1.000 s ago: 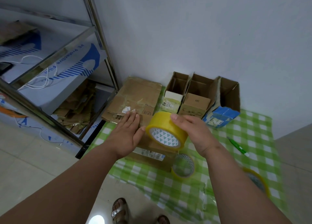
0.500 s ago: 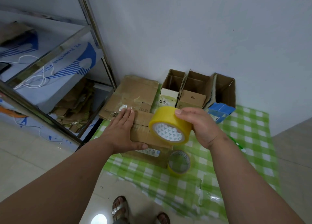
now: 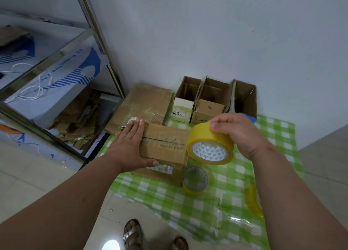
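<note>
A closed brown cardboard box (image 3: 165,146) lies on the green checked sheet (image 3: 216,202) on the floor. My left hand (image 3: 130,146) rests flat on the box's left end, fingers straight, thumb along the near edge. My right hand (image 3: 239,135) grips a yellow roll of packing tape (image 3: 211,144) at the box's right end, its open core facing me.
A second tape roll (image 3: 195,180) stands in front of the box and a third (image 3: 253,200) shows by my right forearm. Open small boxes (image 3: 209,99) line the wall. Flattened cardboard (image 3: 143,103) lies left of them. A metal shelf rack (image 3: 56,80) stands at left. My sandalled feet (image 3: 131,232) are below.
My right hand has carried the tape roll rightward to the box's right end, uncovering the box top. My left hand stays pressed on the left end.
</note>
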`<action>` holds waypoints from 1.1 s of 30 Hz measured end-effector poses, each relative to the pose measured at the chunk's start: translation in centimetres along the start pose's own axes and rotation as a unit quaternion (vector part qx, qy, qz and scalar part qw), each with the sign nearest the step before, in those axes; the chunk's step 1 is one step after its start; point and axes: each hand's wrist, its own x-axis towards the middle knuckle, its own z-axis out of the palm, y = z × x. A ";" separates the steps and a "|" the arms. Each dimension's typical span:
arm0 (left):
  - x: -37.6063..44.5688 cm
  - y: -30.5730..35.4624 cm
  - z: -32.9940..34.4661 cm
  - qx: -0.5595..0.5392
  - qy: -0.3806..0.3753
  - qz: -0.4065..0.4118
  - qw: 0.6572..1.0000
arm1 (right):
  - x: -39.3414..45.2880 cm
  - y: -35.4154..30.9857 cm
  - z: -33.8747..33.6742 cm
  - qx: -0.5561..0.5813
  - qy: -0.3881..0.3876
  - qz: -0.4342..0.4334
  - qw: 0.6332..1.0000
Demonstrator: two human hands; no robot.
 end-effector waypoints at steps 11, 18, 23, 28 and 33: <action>-0.2 0.0 0.0 0.016 -0.009 0.006 1.000 | 0.8 1.8 0.2 -0.105 -0.037 0.036 0.993; -0.4 0.4 -0.2 0.046 -0.036 0.005 0.998 | 1.5 2.8 1.0 -0.182 -0.060 0.036 0.981; -0.1 1.9 0.0 0.124 -0.026 -0.013 0.992 | 1.8 2.7 1.2 -0.197 -0.050 0.022 0.979; 0.3 5.5 1.9 0.093 0.001 0.042 0.995 | 1.6 3.1 1.5 -0.183 -0.044 0.023 0.982; 0.5 5.7 1.7 0.091 0.007 0.048 0.995 | 0.6 5.1 1.4 -0.026 -0.014 0.074 0.997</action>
